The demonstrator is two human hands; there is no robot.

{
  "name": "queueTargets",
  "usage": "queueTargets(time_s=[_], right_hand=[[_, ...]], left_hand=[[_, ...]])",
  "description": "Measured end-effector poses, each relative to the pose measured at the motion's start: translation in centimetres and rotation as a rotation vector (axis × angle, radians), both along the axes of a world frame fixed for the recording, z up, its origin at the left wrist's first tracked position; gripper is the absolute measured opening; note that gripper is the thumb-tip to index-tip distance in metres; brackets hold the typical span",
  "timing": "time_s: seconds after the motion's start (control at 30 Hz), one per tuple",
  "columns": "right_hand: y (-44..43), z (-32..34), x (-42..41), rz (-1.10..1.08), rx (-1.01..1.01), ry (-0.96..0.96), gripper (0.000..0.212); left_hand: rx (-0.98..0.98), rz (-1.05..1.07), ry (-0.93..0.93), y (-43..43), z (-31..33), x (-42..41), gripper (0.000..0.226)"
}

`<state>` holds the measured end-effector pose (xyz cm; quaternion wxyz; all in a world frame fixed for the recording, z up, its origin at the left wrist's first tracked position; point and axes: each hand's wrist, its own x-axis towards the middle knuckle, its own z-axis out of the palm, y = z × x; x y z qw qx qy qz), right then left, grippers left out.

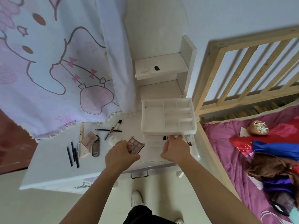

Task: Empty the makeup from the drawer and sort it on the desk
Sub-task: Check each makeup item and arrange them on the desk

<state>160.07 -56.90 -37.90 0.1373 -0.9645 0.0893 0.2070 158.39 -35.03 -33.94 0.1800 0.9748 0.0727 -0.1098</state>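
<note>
Head view, frame centre: left hand (120, 153) gripped one square clear-lidded eyeshadow palette with six pans (135, 145), palette tilted, one corner toward upper left. Right hand (175, 147) reached into pulled-out white plastic drawer (153, 151), fingers curled over contents; grip unclear. White plastic divided organiser tray (169, 116) sat above drawer, six compartments. On white desk (48, 168), left of centre: three black pencils (73, 153) lying side by side, long axes near vertical; one thin black pencil (108, 130) horizontal, crossed by one patterned tube (112, 130) running diagonally to upper right.
</note>
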Motion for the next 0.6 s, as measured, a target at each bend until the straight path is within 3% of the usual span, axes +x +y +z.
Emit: queueTargets(time_s=[0.1,0.3,0.6], right_hand=[[0.2,0.0,-0.4,0.0,0.008,0.028,0.073],[0.2,0.8,-0.9,0.04,0.002,-0.011,0.058],[-0.5,0.0,-1.4,-0.009,0.035,-0.019,0.061]], left_hand=[[0.02,0.02,0.021,0.3,-0.2,-0.3,0.034],[-0.047,0.084,0.05,0.0,-1.0,-0.7,0.031],[-0.131,0.149,0.019,-0.5,-1.9,-1.4,0.025]])
